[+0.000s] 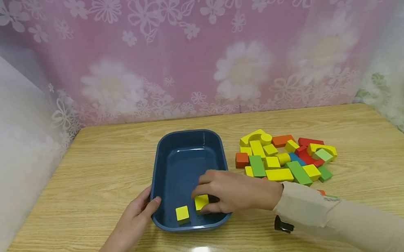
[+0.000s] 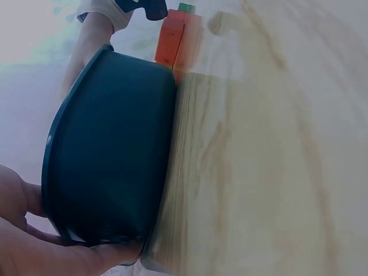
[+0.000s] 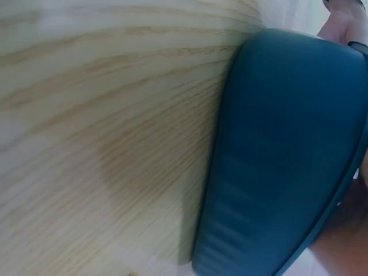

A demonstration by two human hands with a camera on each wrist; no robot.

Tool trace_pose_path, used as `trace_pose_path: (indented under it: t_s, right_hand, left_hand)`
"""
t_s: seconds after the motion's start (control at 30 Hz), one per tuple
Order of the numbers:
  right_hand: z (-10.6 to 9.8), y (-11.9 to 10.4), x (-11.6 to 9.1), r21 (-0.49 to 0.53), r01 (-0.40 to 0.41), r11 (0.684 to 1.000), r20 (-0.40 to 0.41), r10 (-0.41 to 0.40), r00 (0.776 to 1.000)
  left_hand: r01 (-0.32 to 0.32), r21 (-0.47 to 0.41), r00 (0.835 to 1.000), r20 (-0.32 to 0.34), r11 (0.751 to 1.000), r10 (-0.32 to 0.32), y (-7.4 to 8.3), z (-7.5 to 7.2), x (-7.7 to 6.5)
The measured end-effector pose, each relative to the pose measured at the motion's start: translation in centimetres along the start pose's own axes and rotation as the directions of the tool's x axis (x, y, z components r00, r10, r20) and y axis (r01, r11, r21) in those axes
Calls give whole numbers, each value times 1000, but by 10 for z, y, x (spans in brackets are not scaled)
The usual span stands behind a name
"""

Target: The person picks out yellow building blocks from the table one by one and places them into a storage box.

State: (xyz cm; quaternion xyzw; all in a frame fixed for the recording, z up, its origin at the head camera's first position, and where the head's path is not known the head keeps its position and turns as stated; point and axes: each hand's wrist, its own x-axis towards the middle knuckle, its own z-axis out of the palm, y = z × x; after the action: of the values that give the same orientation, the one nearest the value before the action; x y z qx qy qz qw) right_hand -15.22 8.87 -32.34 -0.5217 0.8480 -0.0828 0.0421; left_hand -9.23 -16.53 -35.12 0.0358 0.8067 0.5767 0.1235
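Observation:
A dark blue tray [image 1: 178, 177] stands on the wooden table. At its left side my left hand [image 1: 134, 220] grips the wall, thumb over the rim and fingers outside; the left wrist view shows these fingers [image 2: 75, 256] against the outer wall. My right hand [image 1: 227, 190] reaches over the right rim and pinches a yellow block [image 1: 201, 201] between thumb and fingers, low inside the tray near its front. Just left of it a yellow cube [image 1: 182, 213] lies on the tray floor. In the right wrist view the tray's outer wall [image 3: 287, 144] hides most of the right hand.
To the right of the tray lies a loose pile of yellow, green, red, orange and blue blocks [image 1: 279, 174]. An orange block [image 2: 171, 37] shows beyond the tray in the left wrist view. A pink flowered curtain [image 1: 180, 62] hangs behind the table [image 1: 92, 174].

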Motion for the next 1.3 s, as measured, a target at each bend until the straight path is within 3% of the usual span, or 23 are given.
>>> trace_pose_path:
  t_s: [0.13, 0.2, 0.27, 0.37, 0.5, 0.67, 0.77, 0.9, 1.1, 1.3]
  right_hand:
    - [-2, 11, -20, -74, 31, 997, -207, -46, 977]
    - [-5, 21, -35, -96, 10, 995, -308, -39, 950]
    - [-11, 33, -55, -94, -56, 994, -366, 18, 930]
    - [-18, 53, -90, -57, -186, 981, -371, 152, 916]
    - [-23, 81, -143, -64, -347, 936, -326, 308, 894]
    - [-19, 120, -210, -96, -501, 860, -338, 445, 829]
    - [-11, 134, -238, -106, -560, 822, -351, 496, 794]
    - [-1, 140, -253, -90, -590, 802, -353, 528, 772]
    - [6, 150, -254, -55, -557, 829, -385, 497, 778]
    - [7, 154, -252, -39, -586, 810, -383, 530, 757]
  left_hand:
    - [-1, -5, 1000, 17, 1000, 1, -1, 2, 1]
    - [6, -4, 1000, 13, 1000, -6, -1, 2, 1]
    - [16, -4, 1000, 11, 1000, -16, 0, 2, 2]
    - [30, -3, 999, 12, 1000, -30, 1, 1, 2]
    - [22, -6, 999, 29, 1000, -21, 1, 0, 2]
    - [14, -11, 999, 37, 1000, -13, 2, 1, 2]
    - [17, -13, 999, 37, 1000, -17, 2, 2, 2]
    - [12, -9, 999, 30, 1000, -12, 1, 1, 1]
    - [11, -8, 1000, 14, 1000, -10, 1, 2, 1]
    - [1, -25, 1000, 31, 1000, 0, 1, 2, 2]
